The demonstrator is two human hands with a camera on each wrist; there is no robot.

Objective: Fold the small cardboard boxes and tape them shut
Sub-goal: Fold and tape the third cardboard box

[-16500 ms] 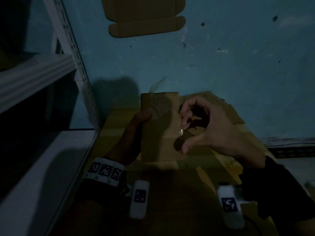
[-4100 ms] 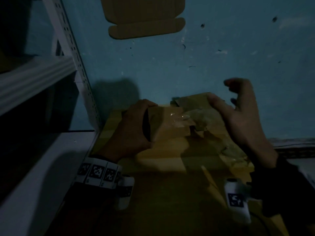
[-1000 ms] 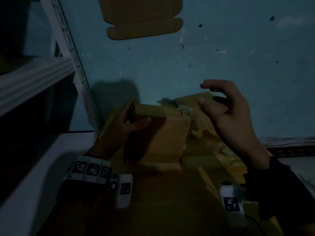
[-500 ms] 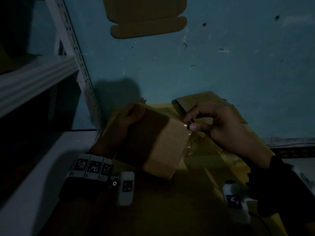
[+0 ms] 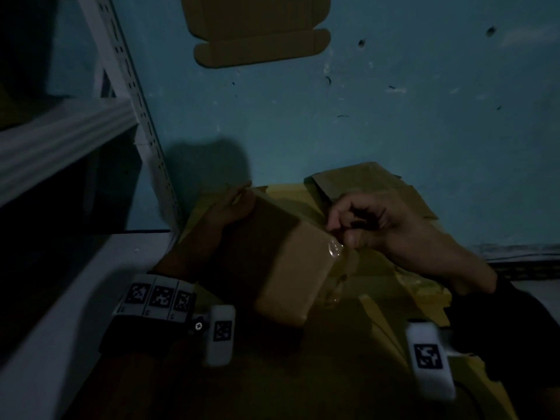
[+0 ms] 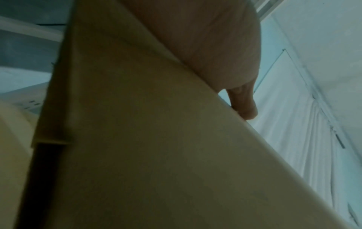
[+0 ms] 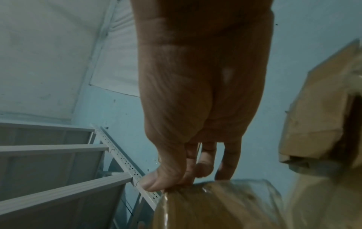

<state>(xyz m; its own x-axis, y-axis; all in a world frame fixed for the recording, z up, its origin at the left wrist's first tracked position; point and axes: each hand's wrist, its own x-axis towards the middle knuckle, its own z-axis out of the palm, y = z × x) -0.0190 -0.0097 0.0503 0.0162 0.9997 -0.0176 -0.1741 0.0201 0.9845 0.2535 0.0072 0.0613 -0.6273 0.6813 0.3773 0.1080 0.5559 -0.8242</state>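
Note:
A small folded cardboard box (image 5: 291, 262) is held tilted over the yellowish work surface (image 5: 303, 374). My left hand (image 5: 230, 207) grips its far left end, and the thumb lies on the top face. In the left wrist view the box (image 6: 156, 139) fills the frame, with one finger (image 6: 245, 105) curled over its edge. My right hand (image 5: 341, 234) pinches a strip of clear tape (image 5: 335, 251) at the box's right edge. The right wrist view shows the thumb and fingers (image 7: 156, 184) pressed together on the glossy taped box (image 7: 215, 206).
A white metal shelf rack (image 5: 60, 137) stands at the left, its slotted upright (image 5: 136, 101) close to the box. A flat cardboard blank (image 5: 260, 28) hangs on the blue wall. More flat cardboard (image 5: 363, 183) lies behind my right hand, and another cardboard piece (image 7: 313, 116) shows at the right.
In the last second my right hand came down from hovering and pinched the tape at the box's right edge. My left hand tilted the box. Almost nothing has moved in the last half second.

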